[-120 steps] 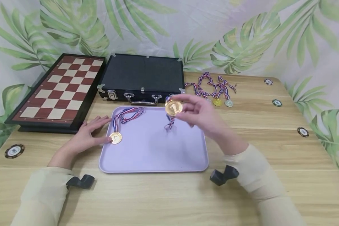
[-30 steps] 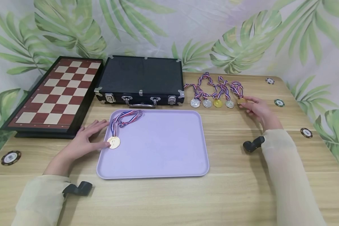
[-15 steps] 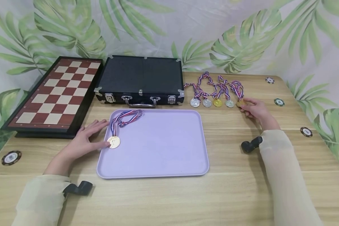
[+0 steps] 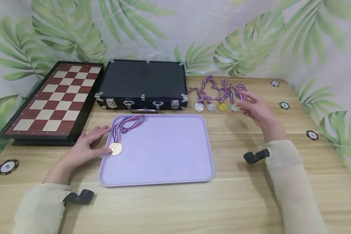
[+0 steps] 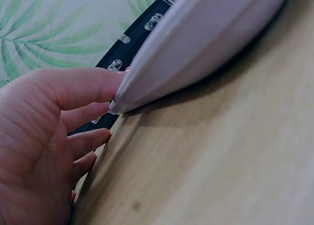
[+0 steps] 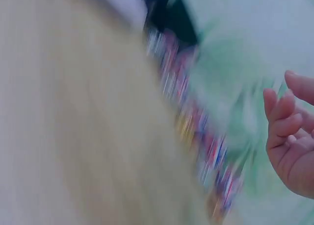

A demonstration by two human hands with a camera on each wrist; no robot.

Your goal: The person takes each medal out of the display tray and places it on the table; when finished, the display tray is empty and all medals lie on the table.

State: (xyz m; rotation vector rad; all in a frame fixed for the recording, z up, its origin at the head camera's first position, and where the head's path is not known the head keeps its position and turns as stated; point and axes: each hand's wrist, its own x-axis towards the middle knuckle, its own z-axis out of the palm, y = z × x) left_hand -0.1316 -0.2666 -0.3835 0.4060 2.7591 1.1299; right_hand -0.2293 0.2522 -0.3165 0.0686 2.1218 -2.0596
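My left hand (image 4: 83, 149) lies at the left edge of the lilac tray (image 4: 163, 182), its thumb touching a gold medal (image 4: 116, 149) on a striped ribbon. In the left wrist view the thumb reaches over the tray's rim, and the other fingers rest loosely beside it. My right hand (image 4: 258, 110) hovers at the right end of a row of medals, holding nothing. The row shows a silver medal (image 4: 199, 107), another silver medal (image 4: 211, 107), a yellow-gold medal (image 4: 222, 107) and a silver-green medal (image 4: 234, 107). In the head view my hand hides the rightmost medal below its ribbon (image 4: 240, 88).
Behind the tray stands a black case (image 4: 143, 79) with a metal handle. A folded chessboard (image 4: 54, 100) leans at its left. Poker chips lie on the wooden table, one chip (image 4: 7, 167) at the left and another chip (image 4: 312, 135) at the right.
The right hand carried a gold medal from the tray to the right end of the row, let it go and is lifting off. The left hand has stayed at the tray's edge.
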